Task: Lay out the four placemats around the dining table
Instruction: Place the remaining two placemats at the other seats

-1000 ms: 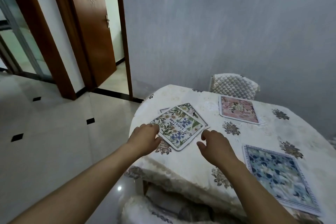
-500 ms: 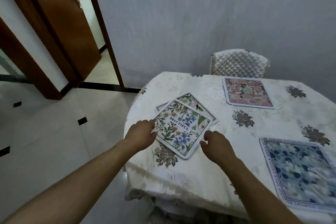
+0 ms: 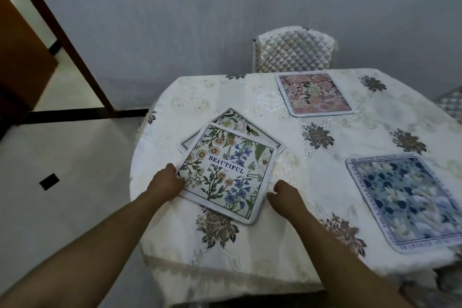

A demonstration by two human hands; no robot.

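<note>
A floral placemat printed "BEAUTIFUL" (image 3: 227,172) lies tilted on the near left part of the table (image 3: 200,97). It partly covers a second placemat with white flowers (image 3: 232,121), of which only the far corner shows. My left hand (image 3: 166,184) grips the top mat's left edge. My right hand (image 3: 285,197) hovers loosely curled just off its right edge and holds nothing. A pink placemat (image 3: 313,94) lies flat at the far side. A blue placemat (image 3: 410,200) lies flat at the right.
A cream embroidered cloth covers the table and hangs over its near edge. A quilted chair (image 3: 293,49) stands behind the pink mat against the grey wall, and another chair's corner (image 3: 452,105) shows at far right. Tiled floor and a wooden door frame (image 3: 62,40) are to the left.
My view has moved closer and tilted down onto the table. My left hand has closed on the top mat's left edge; the top mat sits slightly nearer me, off the one beneath.
</note>
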